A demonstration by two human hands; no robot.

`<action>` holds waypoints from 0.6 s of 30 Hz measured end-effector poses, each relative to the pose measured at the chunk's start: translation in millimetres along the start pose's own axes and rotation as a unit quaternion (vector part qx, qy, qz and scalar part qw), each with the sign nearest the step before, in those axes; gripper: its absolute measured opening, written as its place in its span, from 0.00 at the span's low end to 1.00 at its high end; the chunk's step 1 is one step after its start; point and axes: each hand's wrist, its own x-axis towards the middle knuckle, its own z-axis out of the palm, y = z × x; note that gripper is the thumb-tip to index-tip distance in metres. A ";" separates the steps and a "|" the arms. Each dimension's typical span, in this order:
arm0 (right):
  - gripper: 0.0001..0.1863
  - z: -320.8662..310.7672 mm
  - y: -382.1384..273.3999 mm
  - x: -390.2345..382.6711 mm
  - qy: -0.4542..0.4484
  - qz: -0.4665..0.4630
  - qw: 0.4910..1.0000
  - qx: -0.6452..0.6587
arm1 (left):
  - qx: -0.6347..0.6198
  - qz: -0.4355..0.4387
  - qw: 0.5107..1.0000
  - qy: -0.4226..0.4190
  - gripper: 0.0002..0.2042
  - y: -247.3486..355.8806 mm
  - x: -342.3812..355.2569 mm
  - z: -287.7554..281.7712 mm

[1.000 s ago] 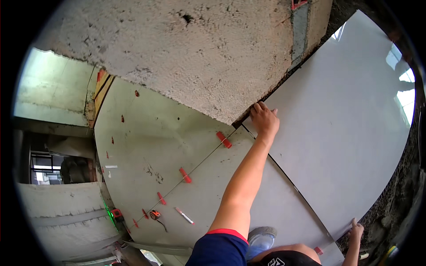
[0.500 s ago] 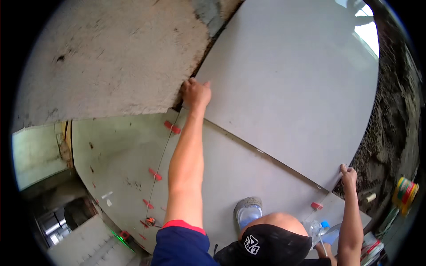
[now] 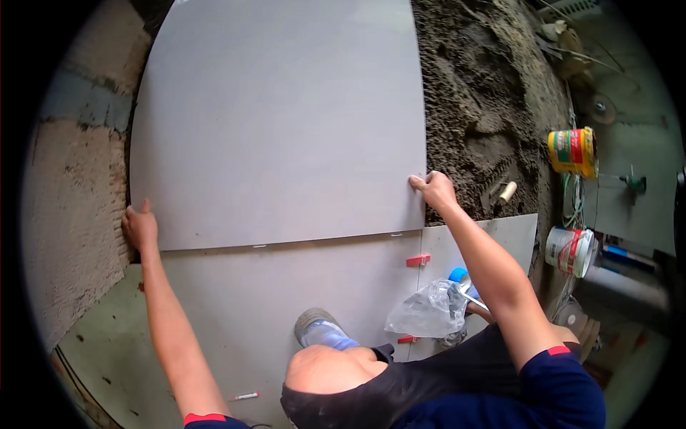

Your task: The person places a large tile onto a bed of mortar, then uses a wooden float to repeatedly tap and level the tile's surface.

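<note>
A large light-grey floor tile (image 3: 286,129) lies in front of me, its near edge running along the laid grey tile (image 3: 343,279). My left hand (image 3: 141,226) grips the tile's left edge close to the near corner, thumb on top. On the right edge, a little up from the near corner, my right hand (image 3: 434,191) holds on with its thumb over the face; the fingertips under the rim are hidden. Small white spacer clips (image 3: 260,246) show along the seam between the two tiles. Red levelling wedges (image 3: 418,260) sit in the joint to the right.
Rough dark mortar (image 3: 479,107) borders the tile on the right, with a pale cylinder (image 3: 508,191) on it. Beyond stand a yellow bucket (image 3: 573,151) and a white bucket (image 3: 569,250). A clear plastic bag (image 3: 429,311) and a marker (image 3: 245,396) lie near me. Rough concrete (image 3: 78,214) flanks the left.
My view has turned to the right, so the tile now appears nearly square to me and further left. Both hands are still at its side edges near the near corners.
</note>
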 end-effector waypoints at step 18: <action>0.19 -130.4 155.8 -26.7 0.060 -0.052 0.996 -0.044 | -0.178 0.222 0.955 0.081 0.23 103.2 -143.7 -46.5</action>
